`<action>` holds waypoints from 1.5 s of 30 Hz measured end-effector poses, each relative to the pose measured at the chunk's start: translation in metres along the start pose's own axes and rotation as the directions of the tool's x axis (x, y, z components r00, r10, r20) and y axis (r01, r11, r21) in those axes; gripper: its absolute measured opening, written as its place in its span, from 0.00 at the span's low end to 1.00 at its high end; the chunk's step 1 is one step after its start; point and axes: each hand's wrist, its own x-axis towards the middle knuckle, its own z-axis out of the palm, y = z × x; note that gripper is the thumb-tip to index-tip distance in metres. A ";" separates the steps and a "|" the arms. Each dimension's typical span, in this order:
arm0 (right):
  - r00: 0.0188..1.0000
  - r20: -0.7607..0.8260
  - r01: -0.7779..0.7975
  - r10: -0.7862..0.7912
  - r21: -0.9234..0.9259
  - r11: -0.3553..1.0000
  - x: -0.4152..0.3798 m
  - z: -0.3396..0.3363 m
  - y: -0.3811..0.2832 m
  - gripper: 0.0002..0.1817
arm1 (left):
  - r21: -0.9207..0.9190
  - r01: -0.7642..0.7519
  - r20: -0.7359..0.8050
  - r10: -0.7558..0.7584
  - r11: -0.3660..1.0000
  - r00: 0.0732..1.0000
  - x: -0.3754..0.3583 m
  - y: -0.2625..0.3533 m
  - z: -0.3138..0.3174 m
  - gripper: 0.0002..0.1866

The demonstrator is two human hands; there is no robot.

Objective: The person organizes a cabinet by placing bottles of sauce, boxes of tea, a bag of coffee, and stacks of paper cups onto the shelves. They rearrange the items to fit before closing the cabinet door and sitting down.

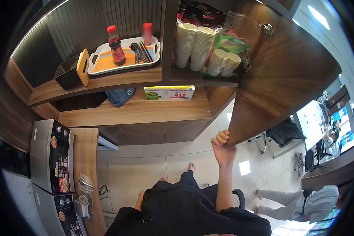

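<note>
My right hand (223, 151) grips the lower corner of a brown wooden cabinet door (279, 74), fingers curled around its edge. The door stands swung out on its hinges. Behind it, the open compartment holds stacks of paper cups (196, 45) and a clear plastic bag (238, 29) with something green inside. My left hand (139, 200) hangs low beside my body, mostly hidden by my dark clothing; its fingers do not show clearly.
On the left shelf a white tray (91, 70) carries a red-capped bottle (116, 49) and cutlery (142, 53). A box (170, 93) marked 412 sits below. Silver appliances (43, 157) stand at left. Another person (303, 202) is at lower right, near office chairs (285, 131).
</note>
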 end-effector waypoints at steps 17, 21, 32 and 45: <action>0.968 -0.016 0.243 -0.250 0.298 0.923 -0.003 -0.004 -0.048 0.08 | -0.352 -0.082 -0.028 0.077 0.932 0.997 -0.021 0.033 -0.057 0.16; 0.957 -0.039 0.286 -0.288 0.304 0.909 -0.001 -0.004 -0.059 0.08 | -0.416 -0.086 0.033 0.110 0.905 0.993 0.007 0.041 -0.060 0.13; 0.851 -0.033 0.511 -0.523 0.273 0.815 0.002 -0.033 -0.110 0.11 | -0.290 -0.108 -0.027 0.104 0.951 0.994 0.019 0.048 -0.037 0.15; 0.872 0.271 0.292 -0.408 -0.956 -0.013 0.150 -0.028 -0.082 0.20 | -0.101 -0.922 -0.490 0.788 0.374 0.373 -0.088 0.421 -0.120 0.11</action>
